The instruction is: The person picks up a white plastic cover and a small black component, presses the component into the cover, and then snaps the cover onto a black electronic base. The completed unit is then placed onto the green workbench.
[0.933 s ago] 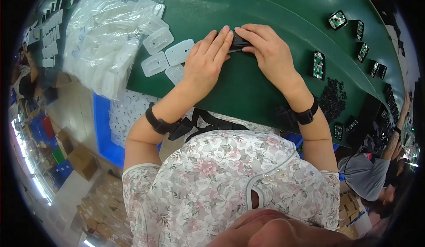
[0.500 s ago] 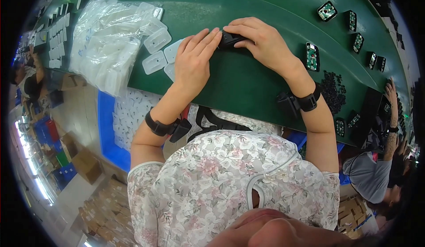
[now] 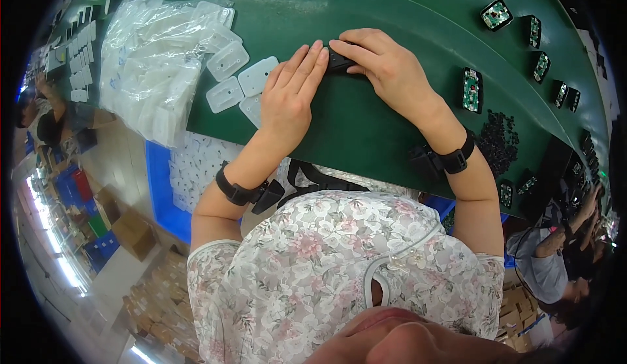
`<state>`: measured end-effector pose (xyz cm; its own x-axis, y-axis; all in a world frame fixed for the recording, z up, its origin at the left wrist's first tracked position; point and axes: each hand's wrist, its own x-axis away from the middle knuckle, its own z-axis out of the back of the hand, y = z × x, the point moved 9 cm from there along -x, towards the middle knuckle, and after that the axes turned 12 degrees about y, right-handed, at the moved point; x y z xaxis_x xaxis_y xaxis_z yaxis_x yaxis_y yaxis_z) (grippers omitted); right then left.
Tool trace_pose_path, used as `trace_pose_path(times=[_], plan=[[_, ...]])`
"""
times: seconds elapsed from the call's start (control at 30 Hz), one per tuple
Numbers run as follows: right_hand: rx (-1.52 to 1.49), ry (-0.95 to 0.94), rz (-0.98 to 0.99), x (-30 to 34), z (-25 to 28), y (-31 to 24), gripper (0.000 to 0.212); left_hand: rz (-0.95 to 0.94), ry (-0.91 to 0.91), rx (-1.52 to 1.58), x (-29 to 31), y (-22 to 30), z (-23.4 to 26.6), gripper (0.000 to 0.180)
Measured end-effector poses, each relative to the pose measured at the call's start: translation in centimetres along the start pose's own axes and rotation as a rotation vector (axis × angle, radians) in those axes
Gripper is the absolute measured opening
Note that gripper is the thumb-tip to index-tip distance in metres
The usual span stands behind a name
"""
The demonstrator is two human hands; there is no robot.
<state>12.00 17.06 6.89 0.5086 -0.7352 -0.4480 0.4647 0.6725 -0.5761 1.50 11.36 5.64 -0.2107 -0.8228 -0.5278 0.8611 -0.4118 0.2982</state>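
Note:
A small black plastic housing (image 3: 339, 62) lies on the green tabletop between my two hands, partly covered by fingers. My right hand (image 3: 380, 63) grips it from the right, forefinger over the top edge and thumb along the near side. My left hand (image 3: 292, 96) is stretched out nearly straight, its fingertips against the housing's left end. Beside that hand lie several flat, pale rounded plates (image 3: 257, 75), one partly under the wrist side.
A clear plastic bag (image 3: 153, 70) of white parts lies to the left. To the right are a green circuit board in a black case (image 3: 471, 90), several similar ones, and a pile of small black pieces (image 3: 498, 142). A blue bin (image 3: 160, 188) stands below the table edge.
The housing is still between my hands, with more of its top hidden. The view has shifted slightly, so things on the right appear farther right. A co-worker's arm at right has lowered.

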Motion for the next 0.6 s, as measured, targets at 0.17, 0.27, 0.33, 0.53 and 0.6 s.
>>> trace_pose_path(times=[0.17,0.27,0.33,0.53,0.6], plan=[[-0.088,-0.035,-0.097,-0.8,0.1,1.3,0.04,0.021,0.056,-0.004,-0.9,1.0,0.0,0.049],[-0.214,-0.157,-0.157,-2.7,-0.8,3.3,0.036,0.102,0.199,0.11,-2.8,-1.4,-0.2,0.039],[-0.346,-0.087,-0.221,-2.8,0.1,3.0,0.036,0.36,0.114,0.331,-2.9,-3.8,-0.7,0.033],[-0.448,-0.038,-0.322,-1.8,1.4,1.3,0.036,0.753,-0.021,0.798,-2.3,-4.5,-0.5,0.026],[-0.474,-0.057,-0.346,-1.7,1.8,0.9,0.035,0.736,-0.042,0.805,-2.4,-4.0,0.1,0.026]])
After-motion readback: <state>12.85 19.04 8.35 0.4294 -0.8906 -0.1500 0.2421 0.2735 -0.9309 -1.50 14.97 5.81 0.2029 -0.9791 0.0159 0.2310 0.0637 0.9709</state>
